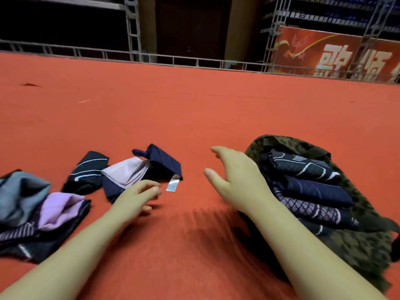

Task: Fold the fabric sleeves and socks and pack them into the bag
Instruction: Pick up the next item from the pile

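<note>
My left hand [138,197] curls empty beside the soft navy striped sleeve [160,163]; right hand [236,180] spread (holding nothing) by the mottled bag [357,245]

Open carpet [194,118] btwn sleeve [160,164], bag [357,245]

Pretty dim overall, background nearly black. Red carpet [194,109] lit from above, smeary shadows under the forearms, motion blur, wide-angle bending at edges.
</note>
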### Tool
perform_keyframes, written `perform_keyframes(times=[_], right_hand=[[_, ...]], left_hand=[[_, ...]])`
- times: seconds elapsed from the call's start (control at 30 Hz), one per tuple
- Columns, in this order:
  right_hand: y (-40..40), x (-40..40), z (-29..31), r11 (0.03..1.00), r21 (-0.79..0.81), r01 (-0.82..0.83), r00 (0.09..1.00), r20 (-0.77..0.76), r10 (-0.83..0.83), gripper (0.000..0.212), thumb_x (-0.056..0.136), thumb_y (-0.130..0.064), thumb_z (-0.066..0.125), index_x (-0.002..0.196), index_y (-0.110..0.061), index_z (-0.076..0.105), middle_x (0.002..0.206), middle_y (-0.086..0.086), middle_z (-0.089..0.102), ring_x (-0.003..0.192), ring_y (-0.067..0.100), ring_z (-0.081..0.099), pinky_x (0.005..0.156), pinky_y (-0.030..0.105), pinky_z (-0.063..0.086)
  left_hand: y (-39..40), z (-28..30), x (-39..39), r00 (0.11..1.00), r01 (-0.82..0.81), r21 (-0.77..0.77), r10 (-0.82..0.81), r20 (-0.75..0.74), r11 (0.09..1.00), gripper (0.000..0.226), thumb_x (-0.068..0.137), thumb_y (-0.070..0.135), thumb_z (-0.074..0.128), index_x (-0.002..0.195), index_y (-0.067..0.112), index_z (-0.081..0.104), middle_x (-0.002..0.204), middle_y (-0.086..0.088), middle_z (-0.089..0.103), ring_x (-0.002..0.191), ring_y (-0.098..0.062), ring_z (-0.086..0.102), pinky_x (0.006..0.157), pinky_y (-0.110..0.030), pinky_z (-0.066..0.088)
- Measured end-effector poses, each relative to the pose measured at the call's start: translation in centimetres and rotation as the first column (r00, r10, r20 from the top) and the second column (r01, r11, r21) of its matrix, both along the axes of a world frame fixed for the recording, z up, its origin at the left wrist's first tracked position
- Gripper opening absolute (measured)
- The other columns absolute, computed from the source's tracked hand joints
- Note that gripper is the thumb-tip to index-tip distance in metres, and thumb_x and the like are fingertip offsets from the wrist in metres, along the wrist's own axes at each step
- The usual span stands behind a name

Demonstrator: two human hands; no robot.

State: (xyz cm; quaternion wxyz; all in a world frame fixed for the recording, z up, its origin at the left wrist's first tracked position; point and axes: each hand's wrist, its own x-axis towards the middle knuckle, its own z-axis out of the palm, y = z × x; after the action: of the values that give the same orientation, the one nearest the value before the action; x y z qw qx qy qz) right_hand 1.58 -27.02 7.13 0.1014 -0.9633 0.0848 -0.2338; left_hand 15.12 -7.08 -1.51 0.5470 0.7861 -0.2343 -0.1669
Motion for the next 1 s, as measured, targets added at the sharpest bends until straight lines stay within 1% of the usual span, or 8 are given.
perform_keyframes(times=[0.1,0.2,0.27,0.43,0.6,0.77,0.87,1.0], right_hand=[[3.0,2.8,-2.4,0.967,0.248,-0.06,0.995,-0.057,0.076,0.044,0.09,-0.041,0.053,0.13,-0.023,0.047,0.117,-0.005,0.062,0.112,0.021,0.055,0.094,0.038,0.043],[4.8,5.3,-5.1,0.88,0.475,-0.015,0.988,-0.129,0.086,0.026,0.09,-0.034,0.054,0.115,-0.03,0.054,0.094,-0.017,0.061,0.097,0.012,0.058,0.082,0.03,0.045],[5.3,6.6,-7.1,0.845,0.534,0.011,0.991,-0.119,0.062,0.019,0.09,-0.032,0.055,0.108,-0.03,0.058,0.09,-0.017,0.061,0.089,0.008,0.057,0.076,0.025,0.041],[7.7,10.8,-10.0,0.775,0.627,-0.078,0.992,-0.033,0.126,0.01,0.09,-0.028,0.059,0.099,-0.028,0.065,0.096,-0.017,0.065,0.094,0.001,0.059,0.083,0.018,0.043],[10.9,15.6,-10.6,0.758,0.64,-0.125,0.992,0.101,0.078,0.013,0.09,-0.024,0.059,0.098,-0.019,0.067,0.095,-0.006,0.065,0.092,0.007,0.058,0.081,0.021,0.043],[12.8,19.4,-11.0,0.793,0.609,-0.011,0.999,-0.021,0.029,0.035,0.086,-0.041,0.058,0.115,-0.023,0.063,0.102,0.001,0.064,0.098,0.018,0.058,0.088,0.035,0.046],[13.1,20.4,-11.0,0.749,0.655,0.095,0.994,-0.1,-0.039,0.032,0.082,-0.048,0.056,0.102,-0.023,0.058,0.094,-0.005,0.067,0.093,0.02,0.062,0.084,0.04,0.05],[13.2,21.2,-11.5,0.779,0.607,0.155,0.988,-0.104,-0.116,0.042,0.08,-0.04,0.063,0.118,-0.025,0.052,0.1,-0.002,0.066,0.097,0.023,0.061,0.079,0.037,0.048]], left_hand=[[2.8,-1.9,0.8,0.965,-0.204,-0.235,0.155,-0.212,0.95,0.009,0.093,0.016,0.052,0.092,0.015,0.06,0.09,-0.012,0.06,0.07,-0.016,0.06,0.054,-0.024,0.049],[4.0,-2.6,1.4,0.942,-0.28,-0.399,0.17,-0.291,0.873,0.021,0.097,0.01,0.04,0.091,0.01,0.06,0.077,-0.01,0.058,0.058,-0.009,0.059,0.047,-0.018,0.047],[3.9,-2.6,1.7,0.947,-0.242,-0.431,0.114,-0.301,0.869,0.014,0.095,0.014,0.047,0.092,0.009,0.06,0.074,-0.007,0.058,0.056,-0.008,0.057,0.046,-0.016,0.044],[4.4,-3.1,2.8,0.957,-0.291,-0.407,0.258,-0.133,0.866,0.023,0.075,0.033,0.049,0.078,0.015,0.064,0.057,0.006,0.054,0.047,-0.004,0.046,0.041,-0.013,0.031],[5.2,-3.0,3.9,0.896,-0.419,-0.512,0.434,-0.098,0.75,0.023,0.074,0.036,0.048,0.065,0.018,0.059,0.047,0.01,0.047,0.044,0.0,0.039,0.044,-0.012,0.033],[5.5,-3.5,4.7,0.875,-0.46,-0.56,0.458,-0.155,0.689,0.024,0.079,0.035,0.047,0.062,0.021,0.058,0.046,0.01,0.044,0.045,-0.003,0.035,0.045,-0.017,0.03],[5.4,-3.6,4.8,0.877,-0.454,-0.571,0.457,-0.15,0.684,0.025,0.079,0.036,0.047,0.064,0.018,0.057,0.045,0.011,0.044,0.044,-0.002,0.036,0.043,-0.014,0.031],[5.1,-3.4,4.5,0.884,-0.446,-0.577,0.438,-0.165,0.684,0.025,0.079,0.035,0.046,0.065,0.017,0.056,0.045,0.011,0.044,0.043,-0.001,0.035,0.042,-0.012,0.03]])
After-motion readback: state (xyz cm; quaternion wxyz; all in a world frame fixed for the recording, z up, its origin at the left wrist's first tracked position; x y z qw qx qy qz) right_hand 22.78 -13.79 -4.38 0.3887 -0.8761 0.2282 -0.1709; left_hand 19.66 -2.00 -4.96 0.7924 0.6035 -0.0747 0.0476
